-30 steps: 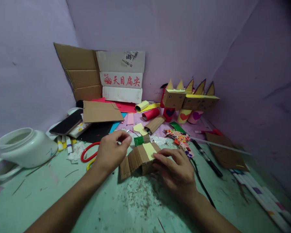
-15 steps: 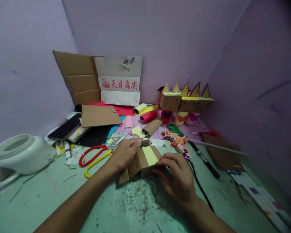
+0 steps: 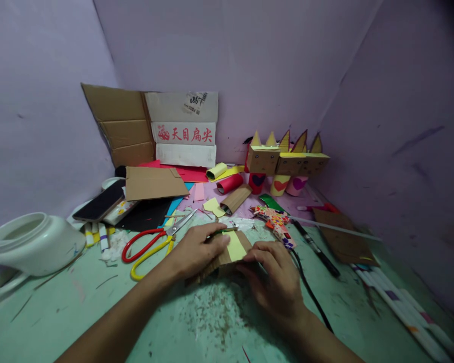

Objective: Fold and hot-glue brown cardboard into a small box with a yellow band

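A small folded cardboard piece (image 3: 224,258) with a pale yellow strip (image 3: 234,246) on top is between both hands, just above the green table. My left hand (image 3: 201,247) lies over its left part, fingers closed on it. Under those fingers a thin dark object (image 3: 221,231) juts out to the right; what it is I cannot make out. My right hand (image 3: 274,272) pinches the right edge of the cardboard between thumb and fingers. Red and yellow scissors (image 3: 157,244) lie half open, left of my left hand.
At the left stands a white teapot (image 3: 34,244), near a phone (image 3: 100,200). Cardboard-headed figures (image 3: 263,160) stand at the back right. A black pen (image 3: 318,249), a cord (image 3: 310,290) and white markers (image 3: 393,297) lie on the right; paper rolls (image 3: 230,183) lie behind.
My left hand has slid forward and right over the cardboard, its fingers now reaching the yellow strip. My right hand keeps its pinch. The view has shifted slightly.
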Available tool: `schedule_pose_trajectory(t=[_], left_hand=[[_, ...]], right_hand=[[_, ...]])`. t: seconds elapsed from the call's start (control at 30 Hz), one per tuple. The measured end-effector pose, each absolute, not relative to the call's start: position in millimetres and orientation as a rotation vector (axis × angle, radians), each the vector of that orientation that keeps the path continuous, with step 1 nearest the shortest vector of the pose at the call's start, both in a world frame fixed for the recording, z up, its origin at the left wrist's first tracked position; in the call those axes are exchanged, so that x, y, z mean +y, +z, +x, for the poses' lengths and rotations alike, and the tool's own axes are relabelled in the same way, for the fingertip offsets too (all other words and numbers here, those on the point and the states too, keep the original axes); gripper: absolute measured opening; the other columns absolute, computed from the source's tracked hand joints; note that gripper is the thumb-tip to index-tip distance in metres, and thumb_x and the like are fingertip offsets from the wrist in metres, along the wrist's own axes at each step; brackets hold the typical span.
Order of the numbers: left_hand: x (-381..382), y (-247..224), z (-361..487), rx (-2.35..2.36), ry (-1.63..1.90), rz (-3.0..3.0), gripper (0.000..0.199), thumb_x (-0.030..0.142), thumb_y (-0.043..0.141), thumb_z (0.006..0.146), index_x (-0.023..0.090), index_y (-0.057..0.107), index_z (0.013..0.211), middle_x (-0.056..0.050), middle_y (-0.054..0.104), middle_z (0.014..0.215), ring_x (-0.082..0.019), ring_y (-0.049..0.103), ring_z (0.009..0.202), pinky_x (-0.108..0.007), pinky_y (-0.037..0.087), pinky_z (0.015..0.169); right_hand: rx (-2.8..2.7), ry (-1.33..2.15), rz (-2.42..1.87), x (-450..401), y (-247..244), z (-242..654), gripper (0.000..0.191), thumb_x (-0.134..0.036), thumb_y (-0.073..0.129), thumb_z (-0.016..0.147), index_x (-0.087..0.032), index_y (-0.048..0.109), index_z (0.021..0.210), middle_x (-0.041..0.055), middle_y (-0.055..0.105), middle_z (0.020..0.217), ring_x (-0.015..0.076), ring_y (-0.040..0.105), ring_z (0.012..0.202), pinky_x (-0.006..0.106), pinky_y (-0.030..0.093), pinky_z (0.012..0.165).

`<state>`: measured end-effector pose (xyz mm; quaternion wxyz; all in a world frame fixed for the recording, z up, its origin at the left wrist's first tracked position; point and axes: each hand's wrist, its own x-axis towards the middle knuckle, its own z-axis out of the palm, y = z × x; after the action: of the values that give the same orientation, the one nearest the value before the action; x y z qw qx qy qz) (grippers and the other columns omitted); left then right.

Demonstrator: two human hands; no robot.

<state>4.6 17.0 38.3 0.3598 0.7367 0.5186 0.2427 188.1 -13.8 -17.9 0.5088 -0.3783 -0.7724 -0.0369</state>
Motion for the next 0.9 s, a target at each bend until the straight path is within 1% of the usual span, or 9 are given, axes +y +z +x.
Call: schedule_pose_trajectory(t=[0.1, 0.17, 0.43, 0.57, 0.63, 0.7, 0.77, 0.83, 0.9], left_hand=[[13, 46, 2, 1.246, 0.443, 1.964, 0.085, 0.049, 0.068, 0.064, 0.017, 0.038, 0.137, -0.015, 0.044, 0.140, -0.033, 0.044, 0.123, -0.046, 0.034, 0.102], [12, 49, 1, 1.224, 0.378, 1.977, 0.098, 0.051, 0.070, 0.060, 0.013, 0.029, 0.141, -0.018, 0.036, 0.144, -0.033, 0.038, 0.127, -0.046, 0.031, 0.105], [11, 49, 4, 1.294, 0.366, 1.934, 0.093, 0.044, 0.071, 0.060, 0.017, 0.031, 0.139, -0.018, 0.037, 0.143, -0.035, 0.038, 0.127, -0.050, 0.030, 0.104], [10, 48, 4, 1.322, 0.373, 1.970, 0.091, 0.043, 0.070, 0.061, 0.014, 0.032, 0.138, -0.018, 0.040, 0.141, -0.034, 0.040, 0.126, -0.047, 0.033, 0.104], [10, 47, 2, 1.317, 0.384, 1.984, 0.092, 0.045, 0.070, 0.061, 0.013, 0.032, 0.138, -0.018, 0.039, 0.142, -0.034, 0.039, 0.127, -0.047, 0.032, 0.105], [11, 45, 1, 1.301, 0.396, 1.992, 0.093, 0.047, 0.070, 0.061, 0.014, 0.031, 0.139, -0.018, 0.038, 0.143, -0.035, 0.038, 0.128, -0.049, 0.031, 0.105], [11, 45, 0, 1.297, 0.401, 1.985, 0.093, 0.048, 0.070, 0.061, 0.017, 0.032, 0.139, -0.018, 0.039, 0.143, -0.035, 0.039, 0.126, -0.051, 0.032, 0.103], [11, 45, 0, 1.309, 0.395, 1.973, 0.094, 0.048, 0.071, 0.059, 0.017, 0.032, 0.139, -0.017, 0.039, 0.142, -0.036, 0.041, 0.125, -0.051, 0.033, 0.102], [11, 47, 1, 1.317, 0.393, 1.967, 0.096, 0.049, 0.072, 0.058, 0.016, 0.032, 0.139, -0.017, 0.040, 0.141, -0.036, 0.041, 0.125, -0.049, 0.034, 0.102]], right_hand=[[-1.860, -0.066, -0.922, -14, -19, 188, 0.016, -0.007, 0.059, 0.077, -0.020, 0.054, 0.085, 0.0048, 0.056, 0.081, 0.0198, 0.053, 0.072, 0.034, 0.046, 0.062], [-1.857, -0.048, -0.931, -14, -20, 188, 0.016, -0.007, 0.059, 0.077, -0.019, 0.054, 0.085, 0.0048, 0.056, 0.081, 0.0198, 0.053, 0.073, 0.035, 0.045, 0.063], [-1.849, 0.014, -0.941, -13, -20, 188, 0.017, -0.007, 0.060, 0.076, -0.020, 0.055, 0.086, 0.0040, 0.055, 0.082, 0.0194, 0.052, 0.074, 0.034, 0.046, 0.063], [-1.847, 0.049, -0.943, -16, -19, 189, 0.018, -0.008, 0.060, 0.076, -0.020, 0.055, 0.087, 0.0048, 0.055, 0.084, 0.0201, 0.053, 0.076, 0.035, 0.046, 0.065], [-1.855, 0.085, -0.928, -17, -16, 192, 0.019, -0.015, 0.063, 0.076, -0.021, 0.055, 0.092, 0.0058, 0.055, 0.087, 0.0216, 0.054, 0.079, 0.036, 0.047, 0.066], [-1.857, 0.169, -0.889, -14, -14, 196, 0.026, -0.031, 0.066, 0.076, -0.021, 0.054, 0.097, 0.0078, 0.056, 0.093, 0.0249, 0.055, 0.087, 0.039, 0.048, 0.072], [-1.822, 0.311, -0.919, -7, -13, 202, 0.034, -0.046, 0.058, 0.081, -0.021, 0.054, 0.103, 0.0098, 0.058, 0.101, 0.0280, 0.056, 0.095, 0.044, 0.046, 0.079], [-1.748, 0.487, -1.052, 5, -13, 206, 0.036, -0.050, 0.044, 0.087, -0.022, 0.054, 0.107, 0.0108, 0.060, 0.107, 0.0287, 0.056, 0.101, 0.046, 0.045, 0.084], [-1.691, 0.705, -1.153, 18, -13, 206, 0.039, -0.052, 0.040, 0.089, -0.021, 0.053, 0.109, 0.0117, 0.063, 0.107, 0.0279, 0.059, 0.099, 0.045, 0.048, 0.080]])
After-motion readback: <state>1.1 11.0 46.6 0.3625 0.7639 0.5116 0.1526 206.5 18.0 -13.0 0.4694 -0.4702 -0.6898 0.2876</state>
